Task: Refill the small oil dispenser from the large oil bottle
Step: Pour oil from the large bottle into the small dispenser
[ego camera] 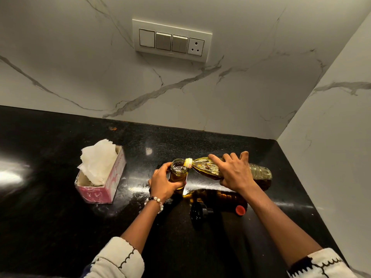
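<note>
The pour is under way, as I judge it. At about 9 o'clock from the work sits a pink tissue box (100,178) on the black table (50,227), with white tissues standing out of its top; there is printing on its side, too blurred to read.

Next, the left hand (163,182) is wrapped round the dispenser (178,173), a small glass jar standing upright on the table near the middle, its mouth open and amber oil already filling most of its body. The fingers curl about the near and left side, steadying it.

At 3 o'clock from the jar the bottle (230,171) lies tipped almost level, its yellow neck resting at the jar's rim, base pointing right. The right hand (232,170) grips it from above across the shoulder, fingers spread and curled over the plastic. The bottle's label cannot be read; a small red mark on the neck ring is too small to make out.

At 5 o'clock from the jar lie a black lid (198,212) and, further right, a red cap (240,210), both off and well apart from the hands.

The next move, I think, calls for watching the level near the jar's neck, then righting the bottle slowly so no oil runs down the outside, before the black lid goes back on.

On the wall at 12 o'clock is a switch plate (171,40), unlettered.
</note>
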`<state>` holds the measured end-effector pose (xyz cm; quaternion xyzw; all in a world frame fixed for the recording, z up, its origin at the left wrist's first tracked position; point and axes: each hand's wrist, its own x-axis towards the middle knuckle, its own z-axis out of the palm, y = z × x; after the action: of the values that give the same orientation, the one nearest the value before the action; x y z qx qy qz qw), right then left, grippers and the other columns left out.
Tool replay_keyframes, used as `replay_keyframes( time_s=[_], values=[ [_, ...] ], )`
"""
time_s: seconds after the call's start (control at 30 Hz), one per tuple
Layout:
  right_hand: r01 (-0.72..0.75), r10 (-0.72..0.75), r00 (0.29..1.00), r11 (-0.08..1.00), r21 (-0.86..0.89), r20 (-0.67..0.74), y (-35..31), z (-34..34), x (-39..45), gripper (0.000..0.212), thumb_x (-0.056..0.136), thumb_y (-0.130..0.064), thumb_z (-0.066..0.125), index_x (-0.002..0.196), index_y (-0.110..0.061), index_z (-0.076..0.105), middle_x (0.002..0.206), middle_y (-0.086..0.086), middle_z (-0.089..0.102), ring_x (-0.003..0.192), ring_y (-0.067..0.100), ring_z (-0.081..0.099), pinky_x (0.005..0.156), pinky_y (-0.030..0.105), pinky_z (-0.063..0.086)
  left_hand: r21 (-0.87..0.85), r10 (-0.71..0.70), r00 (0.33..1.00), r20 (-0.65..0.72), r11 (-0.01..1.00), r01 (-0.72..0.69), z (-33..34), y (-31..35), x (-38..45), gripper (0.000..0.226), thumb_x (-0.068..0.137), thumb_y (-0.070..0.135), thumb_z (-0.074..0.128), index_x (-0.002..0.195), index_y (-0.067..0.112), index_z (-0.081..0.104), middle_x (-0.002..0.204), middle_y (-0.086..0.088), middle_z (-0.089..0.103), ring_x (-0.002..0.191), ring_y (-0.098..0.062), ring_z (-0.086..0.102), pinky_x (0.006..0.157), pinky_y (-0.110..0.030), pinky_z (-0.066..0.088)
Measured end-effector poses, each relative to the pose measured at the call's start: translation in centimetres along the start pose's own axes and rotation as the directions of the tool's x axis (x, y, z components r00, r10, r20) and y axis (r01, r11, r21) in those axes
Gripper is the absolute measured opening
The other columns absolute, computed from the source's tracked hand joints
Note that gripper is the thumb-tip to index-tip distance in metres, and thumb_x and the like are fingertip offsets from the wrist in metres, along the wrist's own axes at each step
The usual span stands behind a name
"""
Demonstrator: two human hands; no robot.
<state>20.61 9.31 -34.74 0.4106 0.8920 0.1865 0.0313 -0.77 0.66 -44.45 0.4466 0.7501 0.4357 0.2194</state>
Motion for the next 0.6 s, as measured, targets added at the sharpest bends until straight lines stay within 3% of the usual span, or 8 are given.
replay_keyframes(
  time_s=[0.6],
  values=[
    [0.005, -0.005, 1.000, 1.000, 0.004, -0.014, 0.04, -0.07, -0.04, 0.089, 0.076, -0.032, 0.070, 0.148, -0.032, 0.018, 0.117, 0.007, 0.057, 0.103, 0.026, 0.053, 0.083, 0.042, 0.025, 0.014, -0.006, 1.000, -0.003, 1.000, 0.006, 0.11, -0.01, 0.03, 0.075, 0.055, 0.041, 0.088, 0.122, 0.030, 0.056, 0.114, 0.007, 0.064, 0.110, -0.016, 0.053, 0.095, -0.048, 0.042]
  ],
)
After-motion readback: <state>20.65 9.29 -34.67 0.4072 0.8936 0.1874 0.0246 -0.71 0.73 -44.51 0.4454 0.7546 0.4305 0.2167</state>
